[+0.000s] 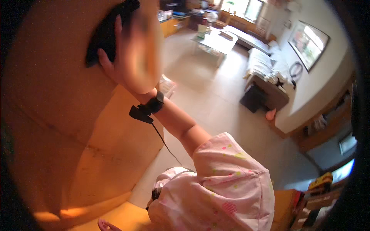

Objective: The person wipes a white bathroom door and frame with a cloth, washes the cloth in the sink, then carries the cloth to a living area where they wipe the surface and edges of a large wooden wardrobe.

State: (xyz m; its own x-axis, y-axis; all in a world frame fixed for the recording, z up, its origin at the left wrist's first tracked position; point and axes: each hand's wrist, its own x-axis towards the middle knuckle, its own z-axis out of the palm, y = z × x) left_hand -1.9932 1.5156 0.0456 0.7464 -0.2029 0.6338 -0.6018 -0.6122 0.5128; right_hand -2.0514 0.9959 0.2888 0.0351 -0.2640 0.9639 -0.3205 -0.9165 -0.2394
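Note:
My right arm, in a pink dotted short sleeve, reaches up across the view to a tall brown wooden panel (111, 127). At its end my right hand (133, 57) presses a black cloth-like piece (104, 42) to the panel, with fingers spread over it. Part of that hand is blurred, and some fingers are hidden. Around the wrist sits a black band (154, 102) with a small box and a thin cable (165, 144) running down. Only the fingers of my left hand (108, 226) show at the lower edge, slightly apart; nothing is visible in them.
Beyond the panel's edge lies a pale tiled floor (192, 84). Farther off are a white-topped table (217, 40) and a cushioned sofa (260, 63) with a dark box (254, 98) beside it. A framed picture (308, 44) hangs at right. Shelves with goods (320, 188) stand lower right.

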